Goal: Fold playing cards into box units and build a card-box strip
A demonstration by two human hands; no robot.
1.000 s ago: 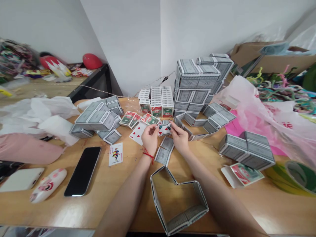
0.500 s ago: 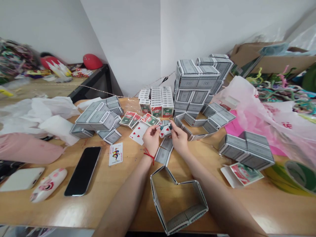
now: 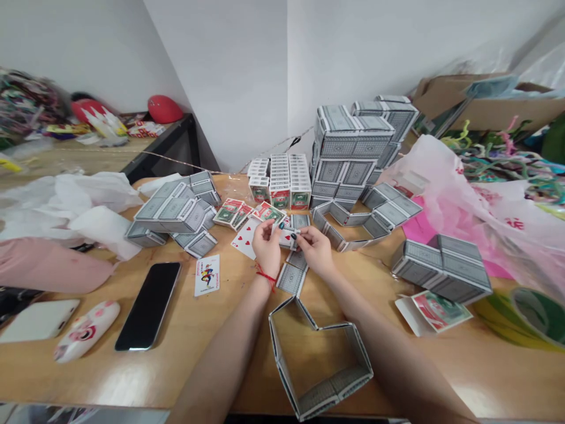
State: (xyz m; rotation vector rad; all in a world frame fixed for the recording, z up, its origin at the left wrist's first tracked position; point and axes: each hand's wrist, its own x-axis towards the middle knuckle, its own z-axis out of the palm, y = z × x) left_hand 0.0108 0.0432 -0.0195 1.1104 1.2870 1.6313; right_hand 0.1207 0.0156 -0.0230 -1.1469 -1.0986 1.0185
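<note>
In the head view, we hold a folded card (image 3: pixel 286 237) over the middle of the table (image 3: pixel 212 359): our left hand (image 3: pixel 268 250) pinches one end between thumb and fingers, and our right hand (image 3: pixel 318 250) pinches the other. A patterned strip (image 3: pixel 291 279) lies on the wood just nearer us than the card, and a heart-shaped frame (image 3: pixel 316 401) sits nearer still, between our forearms. Its closest corner reaches the table's front edge; whether it hangs over, we cannot tell. On the left, wood shows between our forearm and the phone (image 3: pixel 149 307), which lies well inside the front edge. On the right, a stretch of wood separates our other forearm from an opened box (image 3: pixel 441 312) and a roll of tape (image 3: pixel 494 312). Ahead there is less room: an open frame (image 3: pixel 356 219) stands just beyond our right hand, and loose heart cards (image 3: pixel 243 238) lie right beside our left.

Counting, we have one folded card, one joker (image 3: pixel 206 275) near the phone, one phone and one roll of tape. Three stacks of card boxes (image 3: pixel 300 182) stand side by side toward the wall, with three more boxes (image 3: pixel 228 213) lying in front of them. One tall tower (image 3: pixel 348 141) rises right of the stacks. The heart cards overlap, so we cannot count them.
</note>
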